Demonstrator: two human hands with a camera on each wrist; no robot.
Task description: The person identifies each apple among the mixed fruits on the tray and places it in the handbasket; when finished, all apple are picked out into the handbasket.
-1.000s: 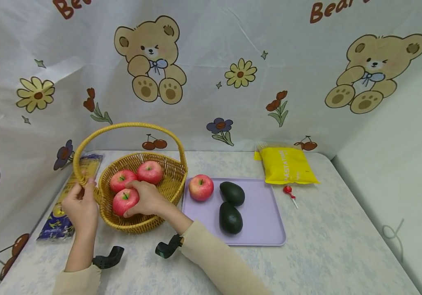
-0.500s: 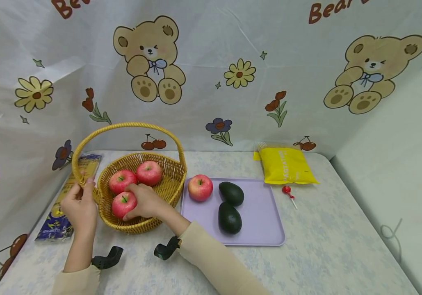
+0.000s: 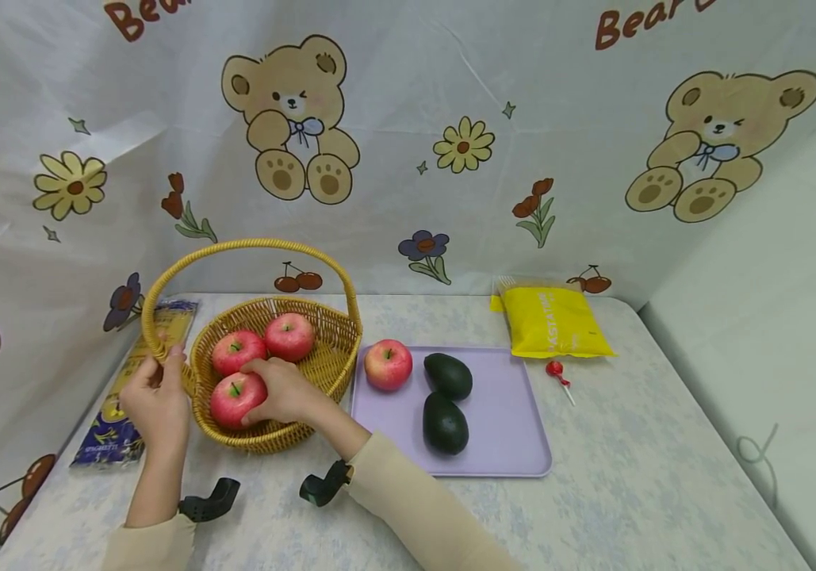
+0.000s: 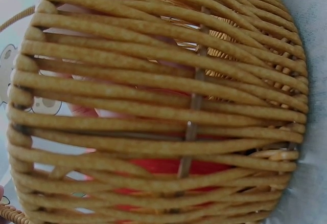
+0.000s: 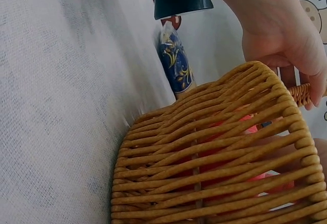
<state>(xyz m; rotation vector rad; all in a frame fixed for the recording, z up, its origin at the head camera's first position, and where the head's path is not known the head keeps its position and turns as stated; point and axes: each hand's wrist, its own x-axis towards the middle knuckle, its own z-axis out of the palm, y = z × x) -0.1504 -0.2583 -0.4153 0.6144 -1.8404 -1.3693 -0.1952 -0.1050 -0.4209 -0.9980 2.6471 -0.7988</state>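
In the head view my left hand (image 3: 158, 404) pinches the left foot of the handle of a yellow wicker basket (image 3: 339, 349). My right hand (image 3: 282, 390) reaches over the front rim, thumb and fingers curved round the right side of a red apple (image 3: 236, 403). That apple sits near the basket's front left wall. Behind it are two more apples, one at the left (image 3: 236, 351) and one at the back (image 3: 289, 336). Both wrist views look mostly at the woven wall (image 4: 153, 101), with red showing through gaps; the right wrist view also catches my left hand (image 5: 281, 35).
A lilac tray (image 3: 507, 412) right of the basket bears an apple (image 3: 388, 365) and two avocados (image 3: 448, 375). Farther right lie a yellow pasta bag (image 3: 556, 321) and a red lollipop (image 3: 555, 369). A spaghetti packet (image 3: 111, 432) lies left of the basket, partly behind my left hand.
The front apple has shifted slightly left and toward the front rim, and more of it shows beside my right hand. My left hand keeps its place on the handle.
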